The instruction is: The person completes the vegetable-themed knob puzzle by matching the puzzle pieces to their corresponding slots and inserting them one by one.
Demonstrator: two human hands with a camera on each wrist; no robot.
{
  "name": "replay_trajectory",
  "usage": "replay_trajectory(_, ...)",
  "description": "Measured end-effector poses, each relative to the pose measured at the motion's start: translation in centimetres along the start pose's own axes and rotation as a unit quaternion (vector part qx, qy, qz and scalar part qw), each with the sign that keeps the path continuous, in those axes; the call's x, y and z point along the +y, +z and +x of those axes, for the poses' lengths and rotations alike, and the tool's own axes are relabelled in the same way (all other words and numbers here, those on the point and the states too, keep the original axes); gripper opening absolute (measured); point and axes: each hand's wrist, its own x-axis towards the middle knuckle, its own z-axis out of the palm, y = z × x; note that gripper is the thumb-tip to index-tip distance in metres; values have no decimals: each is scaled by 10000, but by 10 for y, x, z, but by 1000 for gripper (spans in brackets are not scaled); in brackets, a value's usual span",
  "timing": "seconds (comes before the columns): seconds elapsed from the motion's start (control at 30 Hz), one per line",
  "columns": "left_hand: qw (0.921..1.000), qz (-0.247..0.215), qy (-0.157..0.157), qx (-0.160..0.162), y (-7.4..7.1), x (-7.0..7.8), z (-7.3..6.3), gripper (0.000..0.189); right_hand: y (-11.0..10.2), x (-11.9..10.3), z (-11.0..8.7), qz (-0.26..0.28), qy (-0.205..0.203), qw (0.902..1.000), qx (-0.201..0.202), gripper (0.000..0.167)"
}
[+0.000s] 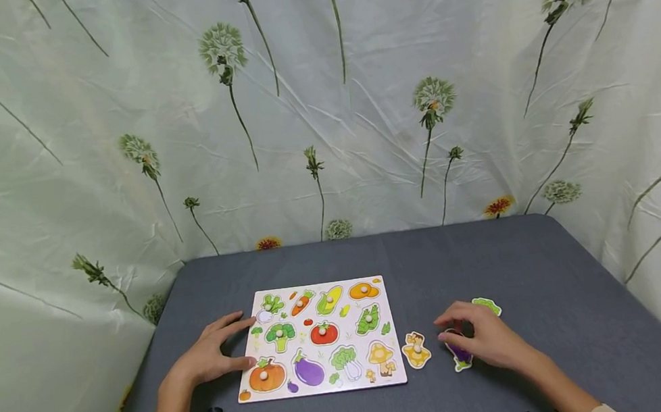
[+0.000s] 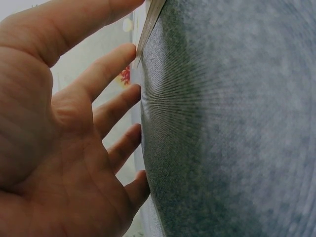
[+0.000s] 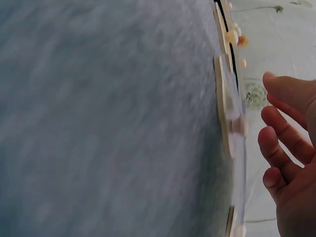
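My left hand (image 1: 207, 359) rests at the left edge of the vegetable puzzle board (image 1: 354, 385), fingers spread, with thumb and a fingertip right at its side. The left wrist view shows that hand (image 2: 74, 128) with its fingers extended by the board's wooden edge (image 2: 152, 22). My right hand (image 1: 486, 336) hovers over a purple eggplant puzzle piece (image 1: 462, 361), partly hidden under the fingers. In the right wrist view, loosely bent fingers (image 3: 276, 148) stand apart from that piece's knob (image 3: 239, 126). Left of this hand lies a yellow mushroom piece (image 1: 416, 351).
A green puzzle piece (image 1: 487, 306) lies just beyond the right hand. Several knobbed vegetables fill the board's upper rows; the eggplant, leafy green and mushroom pictures in its bottom row show no knobs. Grey cloth covers the table (image 1: 495, 255), and a flowered curtain (image 1: 358, 128) hangs behind.
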Motion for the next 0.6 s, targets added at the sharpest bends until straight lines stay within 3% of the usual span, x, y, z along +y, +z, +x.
replay_trajectory(0.2,10000,22,-27,-27,1,0,-1,89,-5,7,-11,75,-396,9992,6,19)
replay_trajectory(0.47,10000,14,-11,6,2,0,0,89,-9,14,-23,179,-581,9981,108,20)
replay_trajectory(0.6,10000,20,6,23,0,0,0,88,-10,18,-28,324,-483,9983,35,22)
